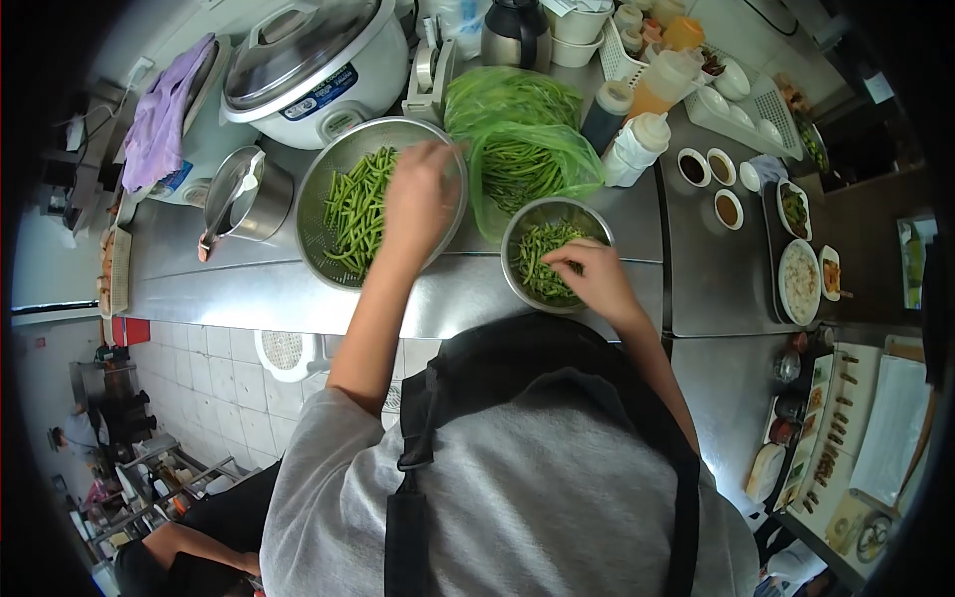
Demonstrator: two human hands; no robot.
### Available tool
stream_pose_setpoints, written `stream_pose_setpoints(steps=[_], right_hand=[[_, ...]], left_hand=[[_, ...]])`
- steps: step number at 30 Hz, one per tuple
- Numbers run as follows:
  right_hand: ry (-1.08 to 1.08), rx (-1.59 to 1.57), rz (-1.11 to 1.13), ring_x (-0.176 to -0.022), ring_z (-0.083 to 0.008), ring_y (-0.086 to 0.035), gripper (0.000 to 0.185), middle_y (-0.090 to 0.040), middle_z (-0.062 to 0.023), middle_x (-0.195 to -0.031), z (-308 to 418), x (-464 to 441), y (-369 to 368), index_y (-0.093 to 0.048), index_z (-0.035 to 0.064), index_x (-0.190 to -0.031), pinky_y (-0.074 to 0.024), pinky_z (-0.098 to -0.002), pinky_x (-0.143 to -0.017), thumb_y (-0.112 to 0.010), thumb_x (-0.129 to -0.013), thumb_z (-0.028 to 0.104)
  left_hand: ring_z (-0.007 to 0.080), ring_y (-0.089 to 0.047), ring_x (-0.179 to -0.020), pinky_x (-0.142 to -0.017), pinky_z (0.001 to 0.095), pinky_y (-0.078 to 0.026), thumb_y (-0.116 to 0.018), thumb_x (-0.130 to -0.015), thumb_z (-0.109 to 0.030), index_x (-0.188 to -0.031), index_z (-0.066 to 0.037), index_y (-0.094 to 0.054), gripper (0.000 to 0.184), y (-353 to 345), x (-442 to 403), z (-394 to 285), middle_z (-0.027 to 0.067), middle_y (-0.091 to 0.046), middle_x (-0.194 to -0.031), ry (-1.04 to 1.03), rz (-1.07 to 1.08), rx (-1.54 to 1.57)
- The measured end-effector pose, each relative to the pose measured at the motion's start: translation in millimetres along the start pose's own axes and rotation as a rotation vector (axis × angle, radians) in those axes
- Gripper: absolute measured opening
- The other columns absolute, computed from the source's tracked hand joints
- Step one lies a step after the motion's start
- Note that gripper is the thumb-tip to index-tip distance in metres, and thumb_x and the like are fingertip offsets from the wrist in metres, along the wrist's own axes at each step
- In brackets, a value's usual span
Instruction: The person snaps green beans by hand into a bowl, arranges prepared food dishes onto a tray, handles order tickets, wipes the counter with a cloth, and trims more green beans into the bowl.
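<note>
A large perforated metal colander (310, 234) holds cut green beans (360, 204). Over its right side is my left hand (420, 194), blurred by motion, so its fingers and anything in them cannot be made out. My right hand (589, 274) is over a smaller steel bowl (509, 274) of short green pieces (542, 249). Its thumb and forefinger are pinched together at the pieces, and what they hold is too small to name. Behind the two vessels lies an open green plastic bag (582, 159) full of long green beans (517, 169).
A rice cooker (308, 75) and steel pot (269, 204) stand at the back left. Squeeze bottles (637, 147) are right of the bag. Sauce dishes (728, 209) and a tray with a rice bowl (799, 281) lie farther right. Another person's arm (194, 547) shows at lower left.
</note>
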State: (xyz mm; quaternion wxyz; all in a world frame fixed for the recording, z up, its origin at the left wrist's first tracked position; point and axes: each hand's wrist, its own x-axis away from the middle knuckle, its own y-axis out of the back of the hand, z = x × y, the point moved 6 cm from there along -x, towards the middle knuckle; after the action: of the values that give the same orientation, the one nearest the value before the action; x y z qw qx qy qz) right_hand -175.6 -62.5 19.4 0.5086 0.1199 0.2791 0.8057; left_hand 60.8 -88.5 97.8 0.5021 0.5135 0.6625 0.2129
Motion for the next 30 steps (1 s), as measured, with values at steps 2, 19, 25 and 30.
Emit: stream_pose_setpoints(steps=[2,19,25,30], right_hand=[[0.023,0.013,0.105,-0.071,-0.0222,-0.064,0.01,-0.066,-0.0101,-0.083,3.5,-2.1,-20.4,-0.071,0.0061,-0.085,-0.049,-0.0322,-0.064,-0.07,-0.079,0.013],[-0.156,-0.193,-0.028,-0.068,-0.0086,-0.062,0.016,-0.069,-0.0077,-0.078,-6.9,8.6,7.5,-0.068,-0.0008,-0.094,-0.0485,-0.0245,-0.064,-0.065,-0.087,0.013],[-0.172,-0.314,-0.158,-0.066,-0.0067,-0.06,0.015,-0.068,-0.0062,-0.075,-10.9,6.0,21.3,-0.069,0.0017,-0.096,-0.0473,-0.0232,-0.062,-0.065,-0.088,0.014],[-0.133,-0.381,-0.272,-0.067,-0.0058,-0.061,0.019,-0.069,-0.0045,-0.077,-14.9,-10.4,33.4,-0.069,0.0037,-0.103,-0.0471,-0.0217,-0.062,-0.066,-0.087,0.014]], left_hand=[[0.0332,-0.062,-0.093,-0.081,0.0407,-0.05,-0.061,-0.079,-0.006,-0.1,-0.01,-0.07,0.023,-48.3,-2.3,-6.6,0.015,-0.065,-0.099,-0.004,0.187,0.079],[0.0255,-0.063,-0.092,-0.078,0.0357,-0.05,-0.064,-0.073,-0.01,-0.084,-0.007,-0.069,0.012,-173.9,-3.6,14.6,0.0102,-0.066,-0.09,-0.31,0.416,-0.545],[0.0244,-0.067,-0.079,-0.072,0.0354,-0.052,-0.071,-0.075,-0.016,-0.092,-0.01,-0.071,0.018,-136.1,-17.1,1.1,0.0108,-0.069,-0.085,0.02,0.447,0.156],[0.0247,-0.068,-0.077,-0.069,0.0339,-0.052,-0.072,-0.078,-0.019,-0.097,-0.01,-0.073,0.021,-103.6,-22.4,-17.6,0.0109,-0.07,-0.085,0.08,0.319,0.377]])
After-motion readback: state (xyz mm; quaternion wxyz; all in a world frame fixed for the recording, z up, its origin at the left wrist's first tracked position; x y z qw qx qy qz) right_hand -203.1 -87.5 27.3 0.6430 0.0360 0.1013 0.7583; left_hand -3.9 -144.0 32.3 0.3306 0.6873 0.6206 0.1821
